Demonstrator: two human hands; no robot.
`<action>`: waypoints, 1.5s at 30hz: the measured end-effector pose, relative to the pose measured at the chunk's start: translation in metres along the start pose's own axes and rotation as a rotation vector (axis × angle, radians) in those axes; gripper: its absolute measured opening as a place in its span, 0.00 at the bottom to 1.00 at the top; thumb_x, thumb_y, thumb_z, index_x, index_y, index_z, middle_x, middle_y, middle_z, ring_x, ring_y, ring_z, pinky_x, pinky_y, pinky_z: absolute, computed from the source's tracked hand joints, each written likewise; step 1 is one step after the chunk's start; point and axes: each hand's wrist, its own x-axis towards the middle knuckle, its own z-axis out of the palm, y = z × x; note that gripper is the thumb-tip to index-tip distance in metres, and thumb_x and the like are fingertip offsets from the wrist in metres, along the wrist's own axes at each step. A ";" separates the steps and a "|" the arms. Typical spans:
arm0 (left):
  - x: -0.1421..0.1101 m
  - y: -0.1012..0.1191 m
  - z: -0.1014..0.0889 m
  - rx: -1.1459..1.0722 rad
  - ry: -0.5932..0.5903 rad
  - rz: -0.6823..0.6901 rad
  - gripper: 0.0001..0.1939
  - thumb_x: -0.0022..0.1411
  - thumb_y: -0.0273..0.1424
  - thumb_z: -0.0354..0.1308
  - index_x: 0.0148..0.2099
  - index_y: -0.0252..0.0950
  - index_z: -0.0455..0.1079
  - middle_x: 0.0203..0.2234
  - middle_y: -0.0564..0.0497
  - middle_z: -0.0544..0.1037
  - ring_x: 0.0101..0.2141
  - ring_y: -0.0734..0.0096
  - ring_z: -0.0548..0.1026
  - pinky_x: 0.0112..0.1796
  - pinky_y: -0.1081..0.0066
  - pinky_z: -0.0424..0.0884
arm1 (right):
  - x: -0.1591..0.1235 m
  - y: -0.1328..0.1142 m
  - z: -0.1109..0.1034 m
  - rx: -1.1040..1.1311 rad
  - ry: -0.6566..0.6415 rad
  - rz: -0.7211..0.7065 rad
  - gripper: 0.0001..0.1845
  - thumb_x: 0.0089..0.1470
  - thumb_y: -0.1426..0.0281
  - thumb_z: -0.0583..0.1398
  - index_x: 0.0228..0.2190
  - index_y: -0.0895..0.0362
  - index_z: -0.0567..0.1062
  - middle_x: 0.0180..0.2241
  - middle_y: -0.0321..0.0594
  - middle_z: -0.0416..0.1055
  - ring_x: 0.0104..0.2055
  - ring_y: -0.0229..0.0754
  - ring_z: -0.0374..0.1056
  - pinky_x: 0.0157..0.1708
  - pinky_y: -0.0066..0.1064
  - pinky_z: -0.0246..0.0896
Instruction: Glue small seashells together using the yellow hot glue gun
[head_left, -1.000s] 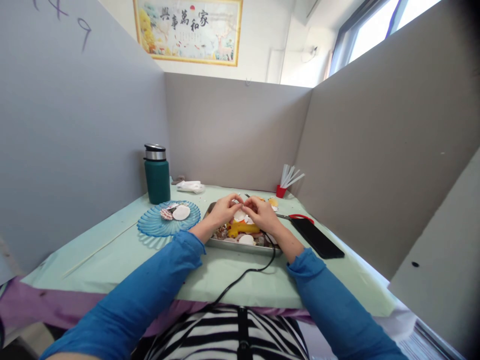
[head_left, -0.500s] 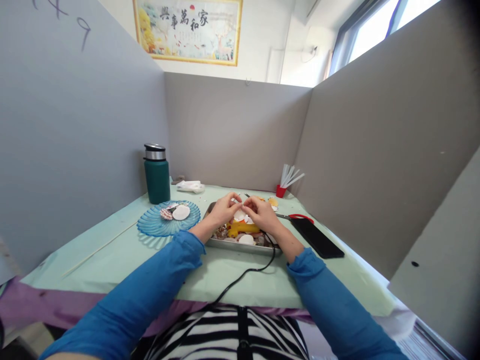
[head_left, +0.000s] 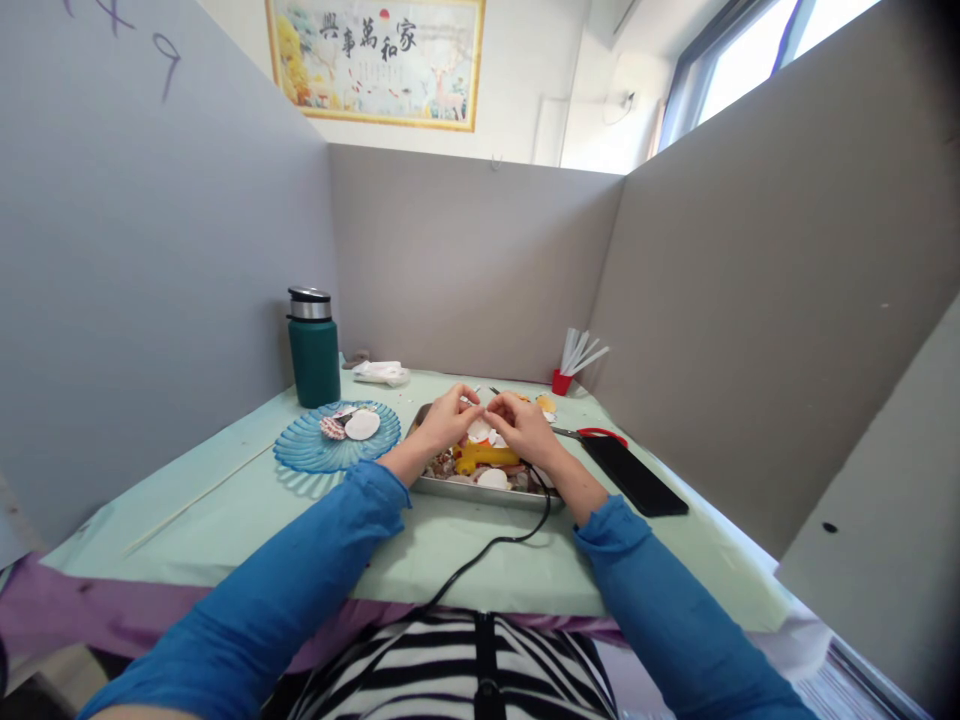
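Over a metal tray (head_left: 465, 490) my left hand (head_left: 450, 418) and my right hand (head_left: 521, 425) meet with their fingertips pinched together. Whatever they hold is too small or too covered to name. Just below the fingers shows a white shell-like piece (head_left: 478, 430); whether it is held or lies in the tray I cannot tell. A yellow glue gun (head_left: 487, 457) lies across the tray under my hands, its black cable (head_left: 487, 548) running over the front edge towards me. A white disc-like shell (head_left: 493, 480) rests near the tray's front rim, among small shells and stones.
Left stands a blue glass plate (head_left: 300, 450) with shells, a green bottle (head_left: 315, 360) behind it. White plastic packaging (head_left: 382, 373) lies at the back. To the right are red-handled scissors (head_left: 604, 436), a black phone (head_left: 634, 475) and a red cup (head_left: 562, 382) of white sticks. Grey partitions surround the table.
Hardly anything differs. My left fingers have shifted very slightly at the fingertips; both hands stay pinched together above the tray.
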 end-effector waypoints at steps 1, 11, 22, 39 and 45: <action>0.000 0.000 0.000 0.010 -0.003 0.001 0.10 0.58 0.35 0.54 0.40 0.36 0.62 0.16 0.60 0.67 0.12 0.80 0.65 0.15 0.81 0.56 | 0.000 0.000 0.000 -0.001 0.003 0.001 0.10 0.56 0.63 0.56 0.30 0.57 0.70 0.26 0.37 0.71 0.26 0.36 0.63 0.26 0.27 0.54; 0.000 -0.001 -0.001 0.004 -0.027 0.018 0.09 0.57 0.34 0.54 0.38 0.36 0.62 0.13 0.61 0.64 0.12 0.80 0.65 0.15 0.81 0.56 | 0.000 0.001 0.000 -0.012 -0.011 -0.004 0.08 0.55 0.64 0.57 0.30 0.57 0.70 0.26 0.37 0.71 0.26 0.36 0.63 0.26 0.26 0.53; 0.000 -0.001 0.000 -0.013 -0.020 0.040 0.10 0.58 0.36 0.54 0.40 0.35 0.63 0.14 0.60 0.67 0.12 0.80 0.65 0.14 0.82 0.56 | 0.000 0.001 0.001 0.006 0.021 0.002 0.09 0.57 0.63 0.56 0.34 0.56 0.70 0.23 0.35 0.69 0.24 0.36 0.62 0.25 0.27 0.53; 0.001 -0.004 -0.001 0.027 -0.035 0.039 0.14 0.58 0.37 0.53 0.44 0.35 0.66 0.14 0.58 0.68 0.13 0.78 0.66 0.15 0.80 0.58 | 0.000 0.000 0.000 0.003 0.022 -0.005 0.08 0.56 0.64 0.56 0.32 0.56 0.70 0.25 0.35 0.70 0.25 0.36 0.63 0.27 0.27 0.54; 0.002 -0.006 -0.001 0.060 -0.046 0.065 0.14 0.59 0.38 0.52 0.43 0.35 0.67 0.15 0.57 0.69 0.13 0.78 0.67 0.16 0.79 0.59 | 0.001 0.001 0.000 0.000 0.024 -0.014 0.08 0.56 0.64 0.56 0.32 0.55 0.71 0.25 0.36 0.71 0.26 0.37 0.64 0.28 0.27 0.55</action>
